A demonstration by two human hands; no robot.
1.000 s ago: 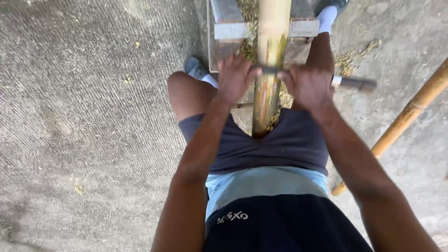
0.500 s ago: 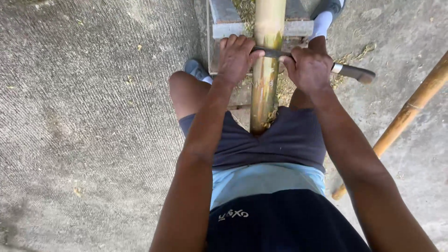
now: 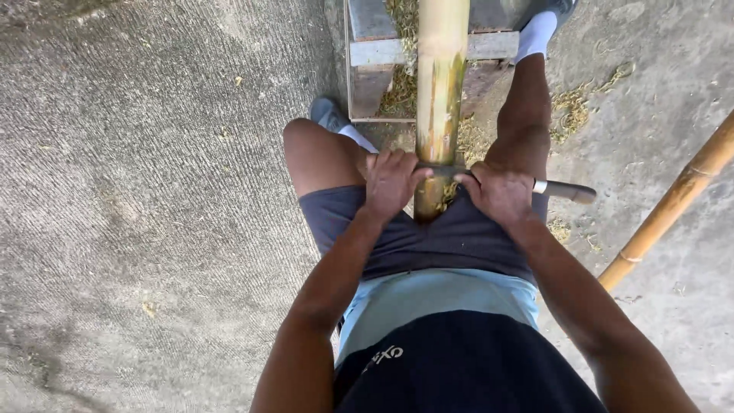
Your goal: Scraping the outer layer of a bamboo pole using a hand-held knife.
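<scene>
A thick bamboo pole [image 3: 441, 84] is laid lengthwise between the knees, its far part propped on a grey wooden stand [image 3: 382, 52] and its near end tucked against the shorts. A scraping knife [image 3: 562, 190] is set across it: the left hand [image 3: 391, 182] is curled tight over the blade end, and the right hand [image 3: 498, 193] is clamped on the grip, with the dark handle end poking out past it. Fibrous shavings [image 3: 569, 107] are scattered on the concrete. The pole looks stiff, hard and fairly heavy, probably slick on its waxy skin, so it's best pinned by the legs and stand rather than gripped. The knife is best taken at both ends, fingers kept off the edge. A second pole [image 3: 673, 203] is lying off to the right.
</scene>
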